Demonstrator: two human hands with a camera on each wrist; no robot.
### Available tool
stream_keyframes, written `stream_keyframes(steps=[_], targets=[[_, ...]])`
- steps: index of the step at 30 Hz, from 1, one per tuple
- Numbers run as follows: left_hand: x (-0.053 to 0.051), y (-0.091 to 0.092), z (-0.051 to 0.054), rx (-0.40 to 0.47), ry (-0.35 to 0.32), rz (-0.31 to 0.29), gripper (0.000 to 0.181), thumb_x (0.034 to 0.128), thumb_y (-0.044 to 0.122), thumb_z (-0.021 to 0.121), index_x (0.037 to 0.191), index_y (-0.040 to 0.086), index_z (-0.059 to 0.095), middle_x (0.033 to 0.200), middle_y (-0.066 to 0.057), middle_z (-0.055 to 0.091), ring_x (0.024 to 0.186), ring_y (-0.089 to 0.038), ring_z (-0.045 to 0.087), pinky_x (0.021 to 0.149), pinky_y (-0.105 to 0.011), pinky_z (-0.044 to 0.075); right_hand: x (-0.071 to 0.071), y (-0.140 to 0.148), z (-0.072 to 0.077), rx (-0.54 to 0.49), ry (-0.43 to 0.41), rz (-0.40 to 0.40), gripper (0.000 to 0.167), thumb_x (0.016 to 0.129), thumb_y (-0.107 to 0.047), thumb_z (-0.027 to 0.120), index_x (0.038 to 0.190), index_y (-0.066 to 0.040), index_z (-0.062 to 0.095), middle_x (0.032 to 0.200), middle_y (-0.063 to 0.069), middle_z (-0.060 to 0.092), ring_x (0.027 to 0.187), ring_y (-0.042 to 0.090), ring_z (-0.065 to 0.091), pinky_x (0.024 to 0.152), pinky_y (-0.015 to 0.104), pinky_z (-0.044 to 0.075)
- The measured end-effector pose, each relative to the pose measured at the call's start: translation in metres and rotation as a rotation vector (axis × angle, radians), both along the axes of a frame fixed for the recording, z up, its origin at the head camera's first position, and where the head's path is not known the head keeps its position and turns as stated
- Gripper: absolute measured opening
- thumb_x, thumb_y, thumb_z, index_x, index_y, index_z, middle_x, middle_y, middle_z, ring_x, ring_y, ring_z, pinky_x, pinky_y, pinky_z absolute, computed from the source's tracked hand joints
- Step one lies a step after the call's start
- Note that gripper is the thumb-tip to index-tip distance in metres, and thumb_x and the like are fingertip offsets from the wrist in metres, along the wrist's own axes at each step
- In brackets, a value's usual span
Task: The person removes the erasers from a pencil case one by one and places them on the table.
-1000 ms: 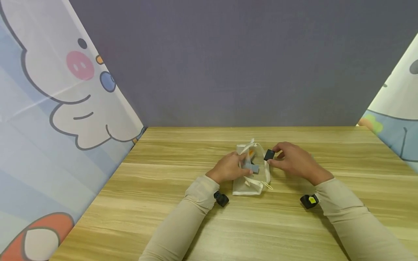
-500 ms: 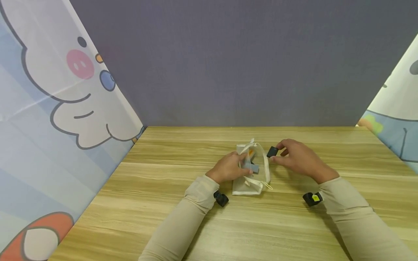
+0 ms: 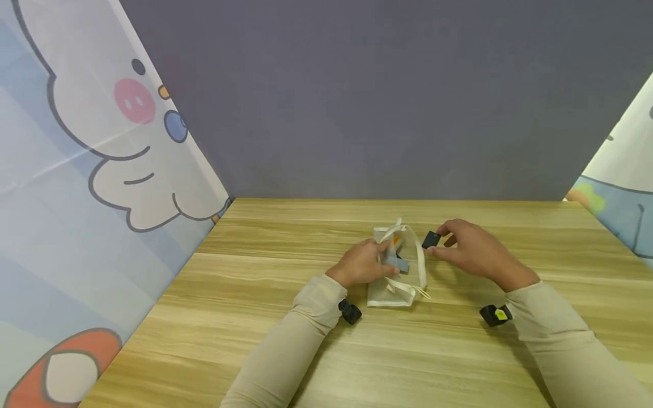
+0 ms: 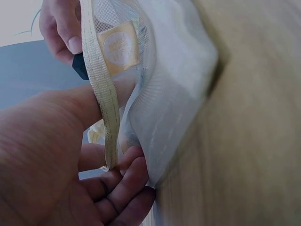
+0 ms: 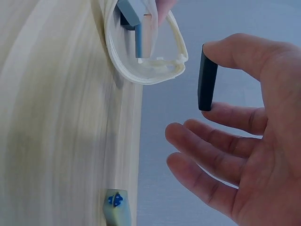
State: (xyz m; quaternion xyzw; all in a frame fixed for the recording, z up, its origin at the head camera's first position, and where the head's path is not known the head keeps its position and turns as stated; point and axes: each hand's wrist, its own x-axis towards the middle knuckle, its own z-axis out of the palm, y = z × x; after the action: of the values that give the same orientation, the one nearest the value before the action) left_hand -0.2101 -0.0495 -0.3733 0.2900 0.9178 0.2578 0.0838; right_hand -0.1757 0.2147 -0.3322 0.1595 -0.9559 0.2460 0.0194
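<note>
A white mesh bag point(image 3: 395, 294) with a pale drawstring lies on the table, its mouth facing right. My left hand point(image 3: 361, 263) grips the bag's rim, some fingers behind the edge band point(image 4: 104, 89). Inside are a grey-blue block point(image 3: 402, 264), an orange piece point(image 3: 397, 242) and something dark, partly hidden by mesh. Just right of the mouth, my right hand point(image 3: 471, 252) pinches a small flat black block point(image 3: 431, 239) between thumb and fingertip. In the right wrist view that black block point(image 5: 207, 80) stands apart from the bag, the other fingers loosely bent.
A pale item with a blue print point(image 5: 115, 207) sits on the wooden table point(image 3: 285, 238), low in the right wrist view. A grey panel point(image 3: 357, 102) rises behind the table. Cartoon-printed cloth point(image 3: 66, 226) hangs at the left side.
My right hand has drawn slightly right, away from the bag's mouth, still pinching the black block. My left hand keeps its grip on the bag. The head view has shifted a little.
</note>
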Motion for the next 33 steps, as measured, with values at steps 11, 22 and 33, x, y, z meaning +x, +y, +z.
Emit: stream_keyframes(steps=[11,22,33], targets=[[0.000,0.001,0.000,-0.001,-0.002,0.013,0.075,0.0912,0.043,0.074,0.154,0.016,0.042,0.106,-0.003,0.058,0.064,-0.011,0.051,0.053,-0.023,0.042,0.008,0.007,0.003,0.028,0.025,-0.008,0.058,0.095,-0.046,0.067,0.127,0.002,0.059,0.118,0.022,0.064,0.100,0.035,0.066,0.075,0.051,0.054],[0.001,0.001,-0.001,0.004,0.005,-0.003,0.068,0.0916,0.041,0.074,0.151,0.017,0.049,0.100,-0.001,0.057,0.063,-0.012,0.051,0.052,-0.024,0.042,0.014,0.020,0.001,0.059,0.066,-0.017,0.058,0.095,-0.047,0.067,0.124,0.003,0.060,0.116,0.022,0.064,0.098,0.035,0.066,0.074,0.051,0.053],[-0.002,0.003,-0.002,-0.046,0.036,-0.009,0.068,0.0922,0.045,0.072,0.151,0.018,0.049,0.099,-0.001,0.057,0.065,-0.013,0.051,0.053,-0.024,0.042,0.012,0.035,0.001,0.068,0.038,-0.016,0.059,0.095,-0.046,0.067,0.122,0.006,0.061,0.115,0.024,0.064,0.097,0.036,0.066,0.074,0.051,0.054]])
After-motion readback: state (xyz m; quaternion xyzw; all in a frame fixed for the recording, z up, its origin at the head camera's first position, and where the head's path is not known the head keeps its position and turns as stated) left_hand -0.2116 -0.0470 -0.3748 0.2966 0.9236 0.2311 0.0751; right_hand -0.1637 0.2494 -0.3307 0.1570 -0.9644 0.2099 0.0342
